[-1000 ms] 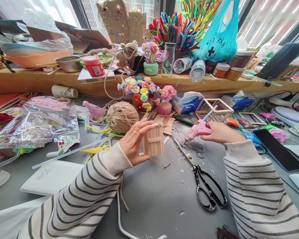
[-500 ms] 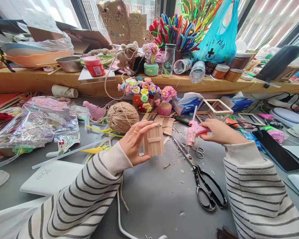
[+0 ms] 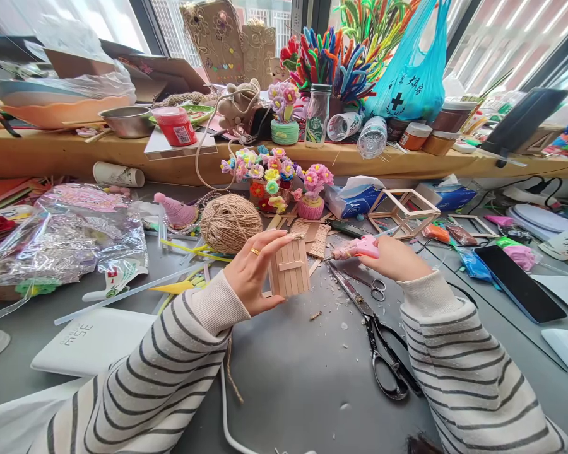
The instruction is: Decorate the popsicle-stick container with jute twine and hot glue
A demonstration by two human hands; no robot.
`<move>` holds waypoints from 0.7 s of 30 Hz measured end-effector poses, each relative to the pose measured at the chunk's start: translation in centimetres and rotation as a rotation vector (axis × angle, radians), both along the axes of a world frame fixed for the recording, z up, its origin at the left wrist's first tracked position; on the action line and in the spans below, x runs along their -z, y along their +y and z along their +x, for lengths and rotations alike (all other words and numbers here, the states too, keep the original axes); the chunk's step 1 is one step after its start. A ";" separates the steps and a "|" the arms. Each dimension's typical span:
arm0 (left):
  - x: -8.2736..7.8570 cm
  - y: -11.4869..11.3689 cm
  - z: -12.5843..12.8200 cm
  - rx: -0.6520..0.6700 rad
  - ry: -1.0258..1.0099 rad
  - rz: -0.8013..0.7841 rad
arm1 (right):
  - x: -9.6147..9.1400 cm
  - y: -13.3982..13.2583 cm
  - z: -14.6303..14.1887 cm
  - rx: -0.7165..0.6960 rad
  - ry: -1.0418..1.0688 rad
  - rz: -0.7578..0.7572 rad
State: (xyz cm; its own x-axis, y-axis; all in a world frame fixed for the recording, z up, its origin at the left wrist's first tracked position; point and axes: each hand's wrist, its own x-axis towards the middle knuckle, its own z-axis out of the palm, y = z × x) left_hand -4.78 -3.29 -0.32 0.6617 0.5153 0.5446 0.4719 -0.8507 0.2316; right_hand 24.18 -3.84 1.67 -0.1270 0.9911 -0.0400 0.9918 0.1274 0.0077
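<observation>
My left hand [image 3: 253, 271] grips a small wooden panel [image 3: 289, 271] made of slats, with a short strip glued across its face. Thumb below and fingers above, it keeps the panel upright over the table. A pink hot glue gun [image 3: 360, 246] is in my right hand [image 3: 397, 257], its nozzle pointing left toward the panel but apart from it. Under the glue gun lie large black-handled scissors [image 3: 376, 334] and a small pair of scissors [image 3: 377, 289]. Behind the panel are loose slatted wooden pieces [image 3: 320, 239].
A twine ball [image 3: 231, 222], fluffy flower pots [image 3: 312, 205] and an open wooden frame [image 3: 404, 211] stand behind my hands. To the right lies a phone [image 3: 519, 284]; at left are a white box [image 3: 92, 340] and plastic-wrapped items [image 3: 89, 233]. A crowded ledge [image 3: 265, 165] runs along the back.
My right hand has moved left and turned the glue gun from nozzle down to nozzle pointing left, closer to the panel. My left hand still holds the panel in nearly the same place.
</observation>
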 end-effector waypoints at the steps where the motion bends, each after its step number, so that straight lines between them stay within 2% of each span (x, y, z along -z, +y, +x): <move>1: 0.0 0.0 0.0 0.000 0.000 -0.001 | 0.1 -0.1 -0.1 -0.005 -0.012 -0.024; 6: 0.0 0.0 0.0 -0.007 0.007 -0.007 | 0.7 -0.3 -0.1 0.118 -0.090 -0.097; 12: -0.1 0.0 0.0 -0.006 0.012 0.005 | 1.1 -0.6 -1.1 0.278 -0.158 -0.103; 17: 0.0 0.0 0.0 -0.007 0.007 0.011 | 1.4 -0.3 -1.6 0.284 -0.126 -0.092; 21: -0.1 0.0 -0.1 0.001 0.010 0.002 | 0.0 -0.7 -1.8 0.255 -0.094 -0.075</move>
